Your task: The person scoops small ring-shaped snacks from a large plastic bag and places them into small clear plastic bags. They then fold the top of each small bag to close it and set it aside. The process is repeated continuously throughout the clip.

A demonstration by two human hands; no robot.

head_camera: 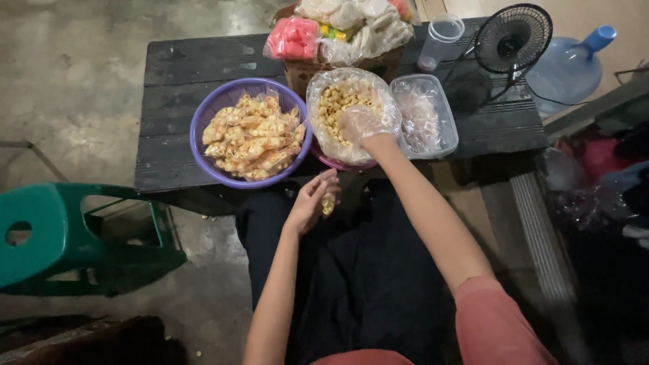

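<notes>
Far left, green plastic stool (40,233) on concrete floor. On black wooden table (169,115): purple plastic basket (203,128) heaped with small filled snack packets (253,138). Below, over the lap, left hand (309,203) curled, pinching a small clear packet of yellow snacks (328,201). Right hand (359,125), plastic-gloved, fingers bunched, dipping into clear bag of loose yellow ring snacks (338,101). Beside, clear plastic tub (439,138); further right, small black fan (512,39).

Basket of packed snacks (251,137) at centre of frame on the table (169,101), bag of loose snacks (348,108) to its right, plastic container (424,116) further right, fan (512,39) upper right, stool (61,233) lower left.
</notes>
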